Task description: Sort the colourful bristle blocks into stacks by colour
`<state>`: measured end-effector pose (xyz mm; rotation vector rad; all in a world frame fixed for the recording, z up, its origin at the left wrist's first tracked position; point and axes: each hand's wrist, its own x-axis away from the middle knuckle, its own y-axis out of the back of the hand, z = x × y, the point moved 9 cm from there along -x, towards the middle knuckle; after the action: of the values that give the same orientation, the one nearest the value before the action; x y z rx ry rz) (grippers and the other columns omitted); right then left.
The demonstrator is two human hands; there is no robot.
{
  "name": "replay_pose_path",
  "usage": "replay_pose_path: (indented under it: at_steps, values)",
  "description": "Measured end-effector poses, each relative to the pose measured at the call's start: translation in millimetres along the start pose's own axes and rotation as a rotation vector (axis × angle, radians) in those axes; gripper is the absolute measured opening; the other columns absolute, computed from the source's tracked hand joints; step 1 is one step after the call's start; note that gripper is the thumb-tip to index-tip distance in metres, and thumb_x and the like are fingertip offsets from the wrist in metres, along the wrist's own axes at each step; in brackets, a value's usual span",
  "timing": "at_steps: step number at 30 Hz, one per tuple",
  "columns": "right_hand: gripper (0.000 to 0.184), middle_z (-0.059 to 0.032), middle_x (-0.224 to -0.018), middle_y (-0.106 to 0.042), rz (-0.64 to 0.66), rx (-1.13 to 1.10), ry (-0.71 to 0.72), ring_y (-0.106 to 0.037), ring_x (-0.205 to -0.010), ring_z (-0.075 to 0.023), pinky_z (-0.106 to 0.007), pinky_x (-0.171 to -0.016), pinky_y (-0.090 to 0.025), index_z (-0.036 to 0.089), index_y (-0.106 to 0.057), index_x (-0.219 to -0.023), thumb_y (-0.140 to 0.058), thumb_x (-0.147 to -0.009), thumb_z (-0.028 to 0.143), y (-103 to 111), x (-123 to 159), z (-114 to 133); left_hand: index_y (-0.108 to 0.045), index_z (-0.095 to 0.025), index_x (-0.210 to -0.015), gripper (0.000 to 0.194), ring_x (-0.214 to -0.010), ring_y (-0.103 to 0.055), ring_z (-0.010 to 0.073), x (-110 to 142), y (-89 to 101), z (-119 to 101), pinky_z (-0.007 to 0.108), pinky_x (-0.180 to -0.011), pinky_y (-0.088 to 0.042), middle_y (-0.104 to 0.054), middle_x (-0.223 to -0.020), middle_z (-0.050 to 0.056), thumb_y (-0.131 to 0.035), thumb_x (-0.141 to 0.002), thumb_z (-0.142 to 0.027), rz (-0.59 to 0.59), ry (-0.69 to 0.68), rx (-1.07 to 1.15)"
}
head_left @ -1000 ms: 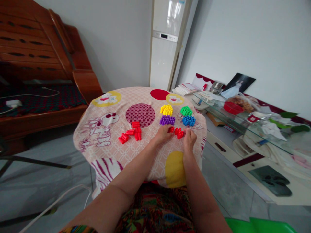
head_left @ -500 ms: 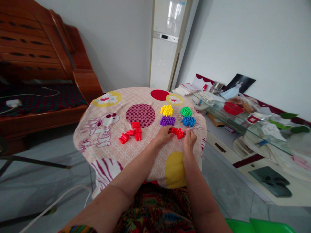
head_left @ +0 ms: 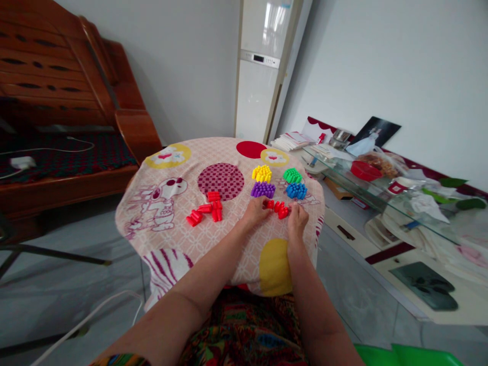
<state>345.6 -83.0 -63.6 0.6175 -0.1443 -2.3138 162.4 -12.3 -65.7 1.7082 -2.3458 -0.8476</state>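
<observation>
Pinched in the fingertips of my left hand (head_left: 258, 210) is a small red plastic piece (head_left: 270, 204). Just right of it, a short row of red bullet-shaped pieces (head_left: 281, 210) meets the curled fingers of my right hand (head_left: 298, 216); its fingertips are partly hidden. Beyond my hands stand tight groups of upright bullet-shaped pieces: yellow (head_left: 262, 174), purple (head_left: 263, 190), green (head_left: 292, 175) and blue (head_left: 296, 191). More red pieces (head_left: 216, 211) lie in loose clumps to the left.
A patterned cloth (head_left: 229, 239) covers the round table. To the right, a glass-topped cabinet (head_left: 396, 198) carries papers, a red bowl (head_left: 366, 171) and bags. On the left is a wooden bench (head_left: 133, 127). A white cable (head_left: 102, 302) runs across the floor.
A small gap has opened between the red piece at my left fingers and the row by my right hand. Both hands have otherwise barely moved.
</observation>
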Motion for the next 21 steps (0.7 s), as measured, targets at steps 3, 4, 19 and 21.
replay_pose_path:
  at_steps: [3, 4, 19, 21]
  values:
    - [0.039, -0.0097, -0.086, -0.074, 0.006, -0.003, 0.012, -0.066, -0.082, -0.025, -0.037, -0.078, -0.049, 0.022, -0.069, -0.081, -0.038, -0.089, 0.046, -1, 0, 0, -0.068, -0.012, -0.097, 0.024, -0.072, -0.064, 0.0138, 1, -1.2, 0, 0.025, -0.069, -0.052, -0.071, -0.082, 0.003, -0.07, -0.073, -0.016, -0.022, 0.026, -0.018]
    - [0.041, -0.0105, -0.086, -0.074, 0.006, -0.005, 0.016, -0.066, -0.083, -0.0253, -0.037, -0.079, -0.049, 0.021, -0.069, -0.081, -0.038, -0.089, 0.046, -1, 0, 0, -0.067, -0.012, -0.095, 0.023, -0.071, -0.064, 0.0138, 0, -1.3, 0, 0.025, -0.069, -0.052, -0.07, -0.082, 0.003, -0.071, -0.072, -0.017, -0.033, 0.029, -0.029]
    - [0.046, -0.0111, -0.081, -0.073, -0.024, -0.003, 0.009, -0.065, -0.079, -0.023, -0.035, -0.077, -0.048, 0.018, -0.07, -0.08, -0.037, -0.089, 0.048, -1, -2, -4, -0.067, -0.016, -0.106, 0.03, -0.084, -0.067, 0.0154, -18, -7.9, -7, 0.028, -0.082, -0.054, -0.074, -0.1, 0.006, -0.061, -0.077, -0.009, -0.028, -0.065, -0.062]
    - [0.046, -0.0111, -0.081, -0.073, -0.026, -0.005, 0.02, -0.065, -0.079, -0.0228, -0.035, -0.077, -0.048, 0.018, -0.07, -0.079, -0.037, -0.089, 0.048, 0, -1, -4, -0.067, -0.017, -0.107, 0.031, -0.086, -0.068, 0.0159, -19, -10.3, -9, 0.029, -0.084, -0.054, -0.074, -0.102, 0.006, -0.058, -0.079, -0.007, -0.017, -0.071, -0.103]
